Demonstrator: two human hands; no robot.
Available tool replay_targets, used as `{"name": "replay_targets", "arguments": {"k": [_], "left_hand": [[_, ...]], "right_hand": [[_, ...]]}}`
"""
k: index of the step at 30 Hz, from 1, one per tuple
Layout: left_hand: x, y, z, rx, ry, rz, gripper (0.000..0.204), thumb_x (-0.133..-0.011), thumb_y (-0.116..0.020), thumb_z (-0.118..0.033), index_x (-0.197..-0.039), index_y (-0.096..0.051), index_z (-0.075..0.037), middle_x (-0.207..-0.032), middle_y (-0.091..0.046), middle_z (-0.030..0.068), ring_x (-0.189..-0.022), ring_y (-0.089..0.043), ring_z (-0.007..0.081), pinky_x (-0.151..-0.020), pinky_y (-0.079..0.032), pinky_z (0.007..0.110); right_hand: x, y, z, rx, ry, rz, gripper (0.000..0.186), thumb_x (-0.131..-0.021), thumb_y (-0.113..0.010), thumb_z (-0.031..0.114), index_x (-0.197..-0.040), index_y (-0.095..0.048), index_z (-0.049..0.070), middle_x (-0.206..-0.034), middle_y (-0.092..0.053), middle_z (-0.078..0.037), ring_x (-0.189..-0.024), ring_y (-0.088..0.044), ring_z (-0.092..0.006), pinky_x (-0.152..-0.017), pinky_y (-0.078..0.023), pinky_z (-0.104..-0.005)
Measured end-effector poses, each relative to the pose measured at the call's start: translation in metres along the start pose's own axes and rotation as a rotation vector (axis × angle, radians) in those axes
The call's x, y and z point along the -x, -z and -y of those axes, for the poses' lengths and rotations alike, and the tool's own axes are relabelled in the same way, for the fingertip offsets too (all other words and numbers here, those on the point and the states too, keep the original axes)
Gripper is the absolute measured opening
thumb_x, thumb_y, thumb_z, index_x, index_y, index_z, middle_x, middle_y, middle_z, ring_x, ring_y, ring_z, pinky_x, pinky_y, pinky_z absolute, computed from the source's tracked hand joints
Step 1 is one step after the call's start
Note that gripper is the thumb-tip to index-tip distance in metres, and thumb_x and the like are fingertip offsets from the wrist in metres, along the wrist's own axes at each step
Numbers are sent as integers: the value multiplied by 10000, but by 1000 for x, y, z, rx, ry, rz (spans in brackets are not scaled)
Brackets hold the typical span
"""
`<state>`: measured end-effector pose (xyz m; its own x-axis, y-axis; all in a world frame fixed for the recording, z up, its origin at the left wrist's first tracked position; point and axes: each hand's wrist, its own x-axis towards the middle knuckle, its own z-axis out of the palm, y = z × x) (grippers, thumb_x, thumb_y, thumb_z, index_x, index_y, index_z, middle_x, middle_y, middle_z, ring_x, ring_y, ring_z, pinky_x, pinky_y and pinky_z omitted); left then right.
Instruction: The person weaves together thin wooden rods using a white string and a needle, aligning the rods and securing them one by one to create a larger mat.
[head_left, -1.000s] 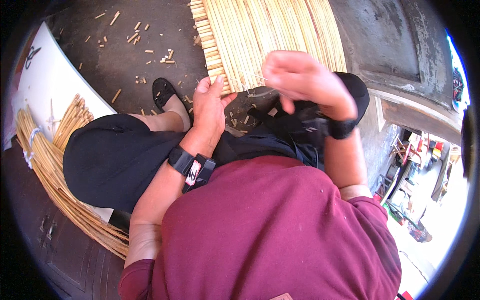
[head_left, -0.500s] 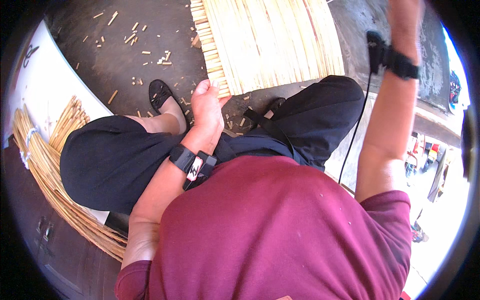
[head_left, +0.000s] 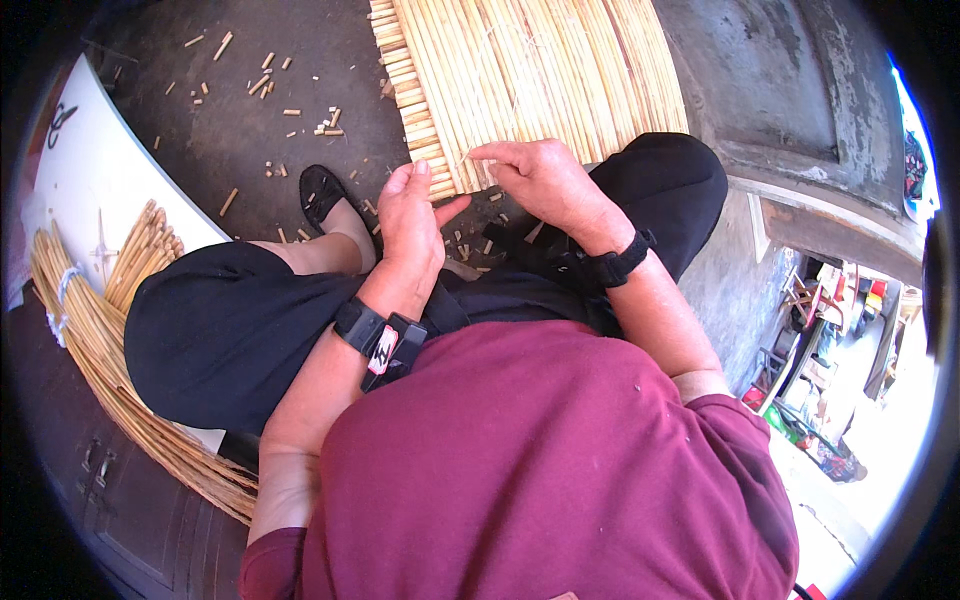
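One change: right hand [head_left: 545, 185] back at reed mat [head_left: 570, 85], index extended, hold unclear; left fingers [head_left: 451, 210] pinch corner.

Mat [head_left: 570, 80]: flat panel of pale yellow stalks, packed side by side, a few browner ones mixed in. Long stalks run near to far, far ends leaning slightly left; far edge is cut off by the frame. Left side shows a row of short stalk ends, crosswise to the long ones, cut faces out. Near edge slants, right end farther off than left. Left hand [head_left: 410, 222] at the near-left corner, right hand [head_left: 550, 185] over the near edge. Fine pale strands on the left half, too thin to trace.
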<state>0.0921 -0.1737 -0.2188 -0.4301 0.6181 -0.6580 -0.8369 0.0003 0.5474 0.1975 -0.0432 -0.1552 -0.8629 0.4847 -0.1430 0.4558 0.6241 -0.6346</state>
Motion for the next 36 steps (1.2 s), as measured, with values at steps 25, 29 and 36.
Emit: {"name": "replay_targets", "arguments": {"k": [25,29,36], "left_hand": [[1,-4,0,14,-6,-41,258,-1012,-394,-197,-1068,-526,17,-1013,-628,142,-861,-647,217,-705,-579,344],[3,-5,0,22,-7,-39,253,-1012,-396,-194,-1064,-528,16,-1009,-629,140,-854,-647,217,-699,-580,342],[2,-5,0,-7,-8,-17,253,-1015,-391,-202,-1079,-506,14,-1049,-618,150,-918,-638,238,-763,-571,393]], "right_hand": [[-17,20,-5,143,37,248,260,-850,-618,85,-1087,-697,157,-882,-666,-187,-800,-673,-308,-713,-522,-338],[-18,21,-6,24,23,241,265,-845,-614,80,-1082,-699,162,-859,-656,-198,-772,-658,-328,-704,-520,-345],[-34,27,5,222,97,302,268,-814,-576,73,-1029,-715,151,-835,-653,-206,-779,-647,-352,-722,-517,-389]]}}
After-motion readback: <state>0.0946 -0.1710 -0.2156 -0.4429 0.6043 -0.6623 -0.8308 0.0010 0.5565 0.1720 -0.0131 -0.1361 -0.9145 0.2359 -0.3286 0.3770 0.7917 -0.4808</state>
